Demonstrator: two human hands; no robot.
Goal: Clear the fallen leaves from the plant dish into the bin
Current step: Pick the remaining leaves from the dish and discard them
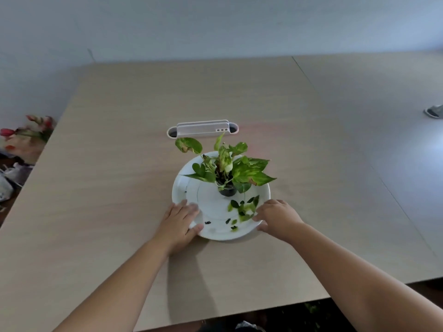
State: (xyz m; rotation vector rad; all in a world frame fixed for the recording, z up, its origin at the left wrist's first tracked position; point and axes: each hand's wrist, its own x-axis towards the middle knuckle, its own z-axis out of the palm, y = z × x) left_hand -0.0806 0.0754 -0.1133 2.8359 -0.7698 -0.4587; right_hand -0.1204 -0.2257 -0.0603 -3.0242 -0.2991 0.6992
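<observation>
A round white plant dish (187,188) sits on the wooden table, with a small green potted plant (227,168) standing in a dark pot at its middle. Fallen leaves (243,208), green and dark, lie scattered on the near right part of the dish. My left hand (182,218) grips the dish's near left rim, thumb over the edge. My right hand (275,216) holds the near right rim, fingertips beside the leaves. No bin is clearly in view.
A white slotted desk socket box (202,129) is set into the table just behind the plant. The table's (119,164) near edge runs below my forearms. Flowers and clutter (26,137) lie on the floor at far left.
</observation>
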